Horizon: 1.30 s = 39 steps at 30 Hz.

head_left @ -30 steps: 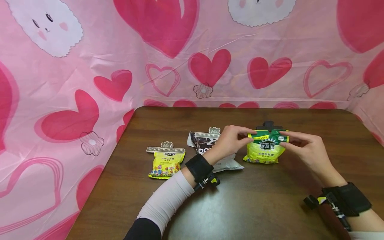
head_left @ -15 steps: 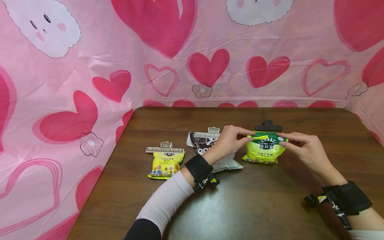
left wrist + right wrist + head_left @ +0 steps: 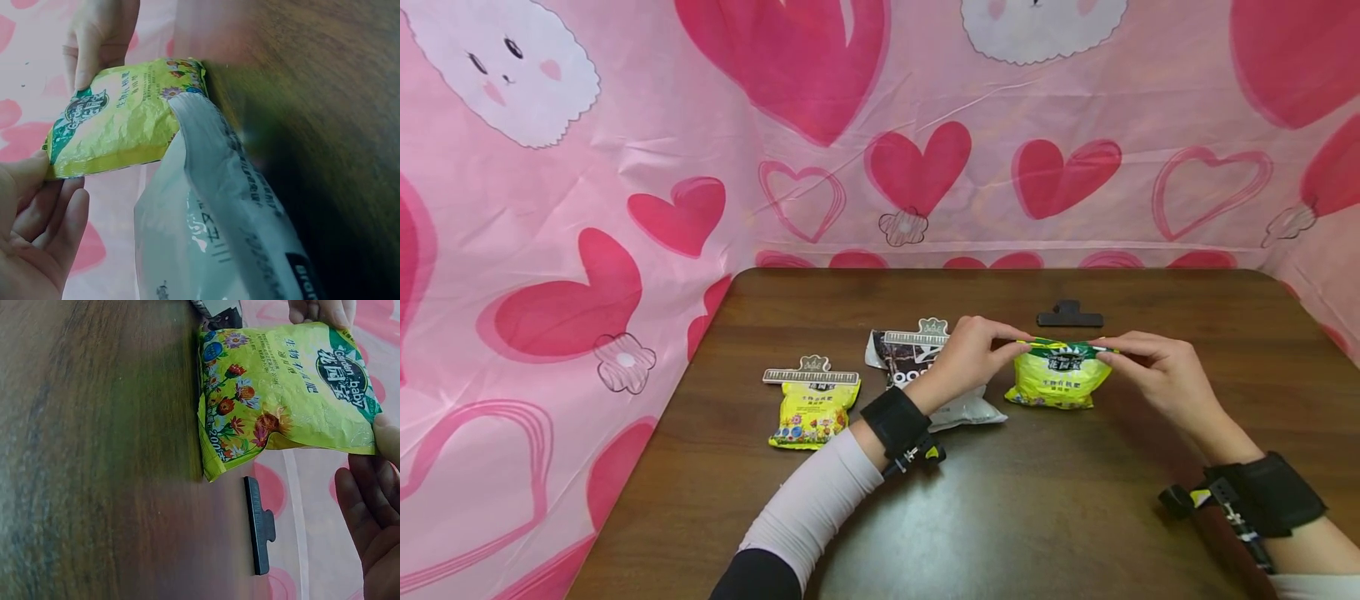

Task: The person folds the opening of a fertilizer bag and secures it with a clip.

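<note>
A yellow and green fertilizer bag [image 3: 1062,383] printed with flowers stands upright on the table, its green top edge folded over. My left hand [image 3: 976,348] pinches the top left corner between thumb and fingers. At the opposite top corner my right hand [image 3: 1157,367] pinches the bag in the same way. In the right wrist view the bag's flowered bottom [image 3: 231,400] meets the table. Just behind the bag lies a black clip [image 3: 1070,315], apart from it.
Left of the bag lies a black and white bag [image 3: 970,408] with a piano-patterned clip [image 3: 917,337], partly hidden by my left arm. Further left is a smaller yellow bag [image 3: 815,412] with a matching clip [image 3: 811,377]. A pink heart-patterned cloth [image 3: 820,100] hangs behind the table [image 3: 970,517].
The bag's green top has folded down, so less of its front shows. The black clip behind it has come more fully into view. Both hands keep their pinch at the corners.
</note>
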Each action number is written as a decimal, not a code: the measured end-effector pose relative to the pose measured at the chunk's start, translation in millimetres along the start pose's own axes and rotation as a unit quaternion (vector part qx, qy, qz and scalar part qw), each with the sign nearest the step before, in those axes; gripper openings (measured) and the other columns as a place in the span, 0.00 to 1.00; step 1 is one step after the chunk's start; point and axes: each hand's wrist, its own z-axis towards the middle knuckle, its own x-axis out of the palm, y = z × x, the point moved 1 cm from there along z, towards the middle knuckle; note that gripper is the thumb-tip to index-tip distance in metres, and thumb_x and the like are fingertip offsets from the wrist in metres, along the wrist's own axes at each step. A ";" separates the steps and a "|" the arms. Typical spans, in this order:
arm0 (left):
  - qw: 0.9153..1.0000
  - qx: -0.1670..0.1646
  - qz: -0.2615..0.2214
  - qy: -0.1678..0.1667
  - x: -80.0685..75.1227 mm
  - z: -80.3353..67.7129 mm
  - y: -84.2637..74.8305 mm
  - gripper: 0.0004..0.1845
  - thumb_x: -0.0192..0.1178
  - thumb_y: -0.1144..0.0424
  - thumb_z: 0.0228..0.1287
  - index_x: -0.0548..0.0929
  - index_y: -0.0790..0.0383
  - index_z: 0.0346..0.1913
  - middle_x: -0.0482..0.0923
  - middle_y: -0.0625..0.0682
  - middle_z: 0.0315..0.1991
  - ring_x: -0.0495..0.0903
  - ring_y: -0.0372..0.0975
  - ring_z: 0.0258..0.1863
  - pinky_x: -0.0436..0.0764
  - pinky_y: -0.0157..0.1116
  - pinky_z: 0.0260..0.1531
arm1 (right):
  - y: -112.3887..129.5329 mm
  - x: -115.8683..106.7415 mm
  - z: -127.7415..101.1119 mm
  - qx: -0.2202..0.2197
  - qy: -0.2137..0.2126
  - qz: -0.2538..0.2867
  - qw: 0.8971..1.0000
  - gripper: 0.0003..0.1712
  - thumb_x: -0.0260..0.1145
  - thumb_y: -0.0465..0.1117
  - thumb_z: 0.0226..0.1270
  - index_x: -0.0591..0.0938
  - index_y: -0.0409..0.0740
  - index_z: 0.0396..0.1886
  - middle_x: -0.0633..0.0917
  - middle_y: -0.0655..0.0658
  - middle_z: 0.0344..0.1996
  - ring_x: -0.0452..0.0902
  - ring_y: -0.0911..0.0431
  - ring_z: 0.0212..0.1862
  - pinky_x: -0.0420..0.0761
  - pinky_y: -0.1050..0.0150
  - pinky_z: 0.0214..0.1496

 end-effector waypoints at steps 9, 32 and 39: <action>1.000 0.007 0.023 -0.002 -1.1 0.3 -0.6 0.12 0.59 0.56 0.71 0.90 0.53 0.48 0.88 0.45 0.32 0.63 0.30 0.15 0.61 0.23 0.21 | -0.1 4.4 2.2 -0.054 -0.034 -0.029 0.998 0.09 0.71 0.30 0.60 0.90 0.46 0.38 0.84 0.70 0.33 0.78 0.75 0.34 0.74 0.83 0.36; 0.995 0.038 0.087 -0.021 0.5 0.8 0.9 0.12 0.58 0.56 0.72 0.90 0.54 0.48 0.90 0.47 0.40 0.71 0.27 0.18 0.65 0.21 0.25 | -3.0 5.7 4.3 -0.105 -0.062 -0.106 0.987 0.09 0.73 0.27 0.54 0.90 0.42 0.34 0.89 0.46 0.29 0.71 0.86 0.36 0.70 0.86 0.40; 0.997 0.035 0.075 -0.005 -1.4 2.0 -0.6 0.12 0.58 0.56 0.72 0.89 0.53 0.49 0.89 0.46 0.41 0.74 0.27 0.22 0.67 0.22 0.26 | -2.1 2.5 5.2 -0.126 -0.050 -0.077 0.988 0.08 0.72 0.28 0.58 0.89 0.43 0.33 0.84 0.53 0.30 0.72 0.77 0.34 0.70 0.83 0.36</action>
